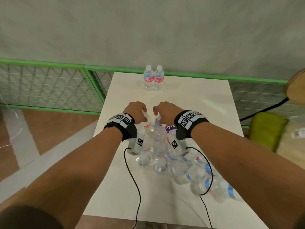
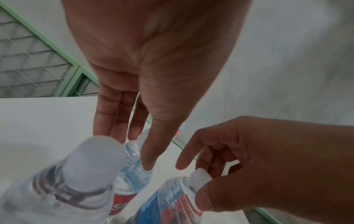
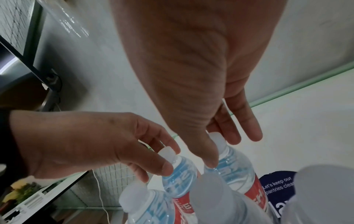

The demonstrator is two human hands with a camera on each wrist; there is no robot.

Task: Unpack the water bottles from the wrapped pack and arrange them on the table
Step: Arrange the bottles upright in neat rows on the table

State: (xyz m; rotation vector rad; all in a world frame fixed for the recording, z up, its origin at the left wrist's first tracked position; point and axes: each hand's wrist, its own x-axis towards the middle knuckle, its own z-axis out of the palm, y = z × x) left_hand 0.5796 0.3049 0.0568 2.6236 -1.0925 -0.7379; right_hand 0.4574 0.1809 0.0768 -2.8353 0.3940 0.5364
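My left hand [image 1: 138,111] and right hand [image 1: 165,112] each pinch a clear plastic water bottle's [image 1: 147,123] neck — next I lift both clear of the pack.

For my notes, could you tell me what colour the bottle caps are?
White caps, clearest in the right wrist view.
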